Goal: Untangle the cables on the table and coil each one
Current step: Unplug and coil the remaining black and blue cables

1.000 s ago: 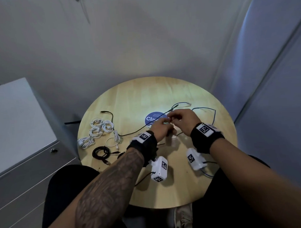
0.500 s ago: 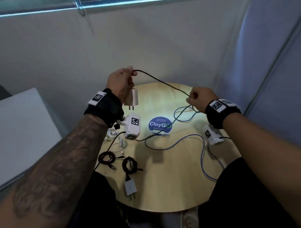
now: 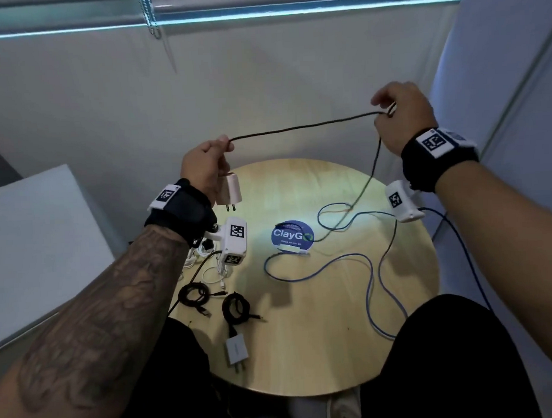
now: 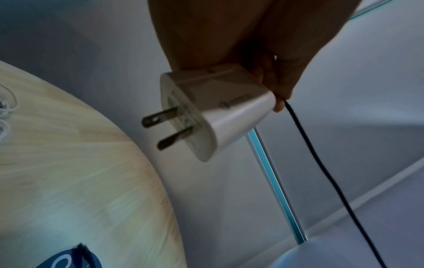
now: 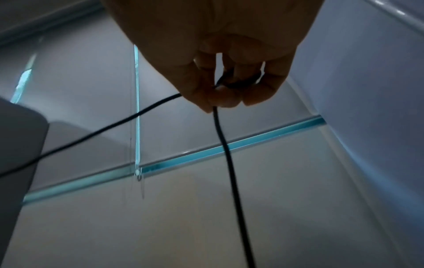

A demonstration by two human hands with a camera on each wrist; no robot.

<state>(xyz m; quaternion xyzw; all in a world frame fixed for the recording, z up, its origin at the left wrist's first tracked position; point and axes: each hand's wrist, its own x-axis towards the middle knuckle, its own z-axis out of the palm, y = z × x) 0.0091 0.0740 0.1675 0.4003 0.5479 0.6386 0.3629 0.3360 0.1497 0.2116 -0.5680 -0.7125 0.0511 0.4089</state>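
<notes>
I hold the white charger plug (image 3: 228, 189) in my left hand (image 3: 204, 167), fingers curled round it, with the black cable (image 3: 303, 126) leaving at the thumb. My right hand (image 3: 403, 120) pinches the same cable farther along; a small loop sits inside those fingers (image 5: 206, 87). From there the cable drops to the round table (image 3: 320, 348) and crosses the blue cable (image 3: 369, 280).

Procedure, as I judge it:
1. Keep the span between hands lightly taut
2. Draw the tail up slowly so it slides off the blue cable without snagging
3. Lay equal loops into 1 hand

Limits: I cannot see the black cable's far end, nor whether it is knotted with the blue one. The wrist views are dim and blurred
</notes>
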